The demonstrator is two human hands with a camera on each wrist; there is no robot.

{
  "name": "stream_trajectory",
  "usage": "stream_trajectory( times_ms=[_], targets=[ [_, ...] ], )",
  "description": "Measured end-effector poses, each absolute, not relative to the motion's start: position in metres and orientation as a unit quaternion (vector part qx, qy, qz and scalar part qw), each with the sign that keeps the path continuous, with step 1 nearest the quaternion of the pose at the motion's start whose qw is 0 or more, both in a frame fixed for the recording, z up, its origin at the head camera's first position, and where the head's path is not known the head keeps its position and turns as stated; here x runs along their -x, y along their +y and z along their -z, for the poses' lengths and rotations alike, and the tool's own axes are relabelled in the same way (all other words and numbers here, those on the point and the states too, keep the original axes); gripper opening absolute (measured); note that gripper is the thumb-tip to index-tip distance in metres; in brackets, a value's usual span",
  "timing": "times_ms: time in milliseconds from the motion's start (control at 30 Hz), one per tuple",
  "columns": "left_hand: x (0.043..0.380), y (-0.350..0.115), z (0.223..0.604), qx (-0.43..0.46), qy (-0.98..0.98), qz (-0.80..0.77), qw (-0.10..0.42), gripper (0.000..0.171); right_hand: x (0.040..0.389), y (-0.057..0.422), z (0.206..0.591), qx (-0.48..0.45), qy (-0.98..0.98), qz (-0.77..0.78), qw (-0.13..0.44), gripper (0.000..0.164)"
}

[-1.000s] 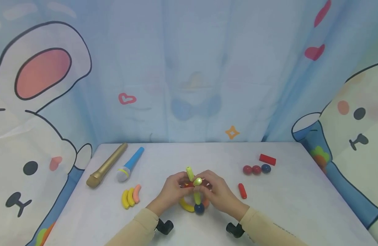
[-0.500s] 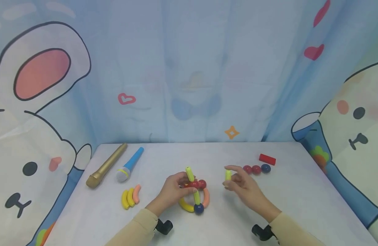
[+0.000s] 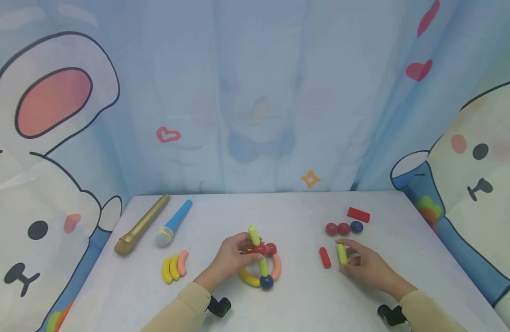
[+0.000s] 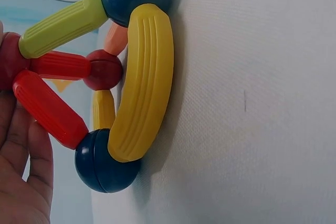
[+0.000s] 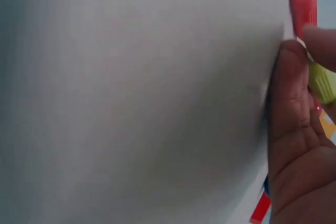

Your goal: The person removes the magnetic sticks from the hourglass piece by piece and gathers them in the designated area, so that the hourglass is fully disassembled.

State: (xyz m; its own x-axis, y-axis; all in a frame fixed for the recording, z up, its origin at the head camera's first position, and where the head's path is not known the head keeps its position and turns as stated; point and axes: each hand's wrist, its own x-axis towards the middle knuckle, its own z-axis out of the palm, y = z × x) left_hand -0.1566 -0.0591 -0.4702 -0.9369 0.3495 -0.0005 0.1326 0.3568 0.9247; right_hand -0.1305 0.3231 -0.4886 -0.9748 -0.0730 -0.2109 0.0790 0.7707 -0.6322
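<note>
My left hand (image 3: 231, 256) grips the top of a structure of magnetic sticks and balls at a red ball (image 4: 9, 61). Its ring has a curved yellow stick (image 4: 144, 82), a curved pink stick (image 3: 277, 266) and blue balls (image 4: 107, 161). Red sticks (image 4: 50, 108) and a yellow-green stick (image 4: 65, 27) slope up to the red ball. Another yellow-green stick (image 3: 253, 235) points up from the top. Over on the right, my right hand (image 3: 373, 269) pinches a separate yellow-green stick (image 3: 342, 254) between thumb and fingers, low over the table, beside a red stick (image 3: 324, 257).
Behind the right hand lie two red balls (image 3: 337, 229), a blue ball (image 3: 356, 227) and a red bar (image 3: 358, 214). On the left are curved yellow sticks (image 3: 170, 269), a curved pink stick (image 3: 182, 263), a blue toy microphone (image 3: 174, 222) and a gold one (image 3: 141, 226).
My right hand has drawn away from the structure to the right, carrying the yellow-green stick down beside the red stick. My left hand stays on the structure.
</note>
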Motion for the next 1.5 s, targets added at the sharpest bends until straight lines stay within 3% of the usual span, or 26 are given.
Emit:
stream_trajectory(
  times_ms=[367, 600, 1033, 1267, 1367, 1500],
  targets=[
    [0.159, -0.059, 0.473, -0.149, 0.814, -0.552, 0.105, 0.038, 0.142, 0.317, 0.49, 0.063, 0.958, 0.252, 0.125, 0.076],
    [0.159, -0.059, 0.473, -0.152, 0.81, -0.556, 0.11, 0.039, 0.143, 0.314, 0.492, 0.051, 0.956, 0.262, 0.12, 0.081],
    [0.159, -0.06, 0.473, -0.154, 0.809, -0.556, 0.115, 0.035, 0.141, 0.316, 0.497, 0.042, 0.954, 0.278, 0.107, 0.076],
    [0.158, -0.059, 0.471, -0.153, 0.809, -0.554, 0.123, 0.035, 0.14, 0.322, 0.483, 0.042, 0.954, 0.27, 0.125, 0.084],
    [0.157, -0.06, 0.472, -0.158, 0.811, -0.549, 0.124, 0.036, 0.141, 0.318, 0.467, 0.063, 0.952, 0.278, 0.107, 0.079],
    [0.157, -0.06, 0.473, -0.155, 0.816, -0.543, 0.124, 0.039, 0.148, 0.287, 0.443, 0.118, 0.932, 0.335, 0.072, 0.061]
  ],
)
